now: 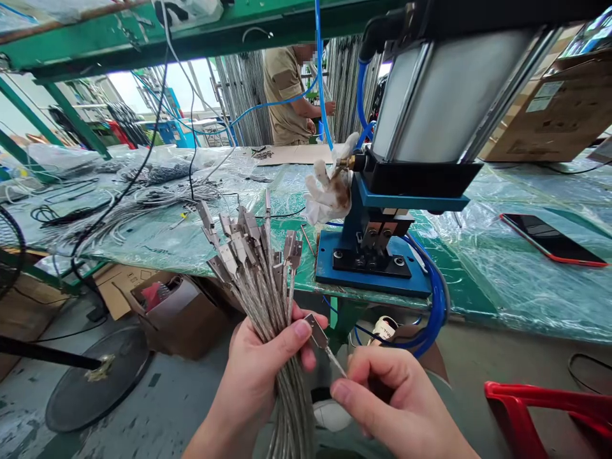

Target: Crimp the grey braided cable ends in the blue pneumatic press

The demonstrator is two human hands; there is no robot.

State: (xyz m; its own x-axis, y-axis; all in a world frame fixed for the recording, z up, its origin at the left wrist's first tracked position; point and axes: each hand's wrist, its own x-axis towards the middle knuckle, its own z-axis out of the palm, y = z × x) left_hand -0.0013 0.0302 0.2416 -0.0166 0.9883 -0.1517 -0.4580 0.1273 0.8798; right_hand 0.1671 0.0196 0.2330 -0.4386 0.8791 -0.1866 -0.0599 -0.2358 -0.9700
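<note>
My left hand is closed around a thick bundle of clear-sheathed steel cables. Flat metal end fittings fan out at the bundle's top, pointing away from me. Between the thumb and finger of my right hand is a single cable, tilted up to the left. Its metal end fitting lies beside my left thumb tip, close to or touching it. Beyond my hands, a blue pneumatic press with a large cylinder stands at the bench edge.
A stained white glove hangs by the press's air fitting. On the bench are a phone at right and loose cables at left. A red stool, a fan base and a carton stand below. Across the bench is a person.
</note>
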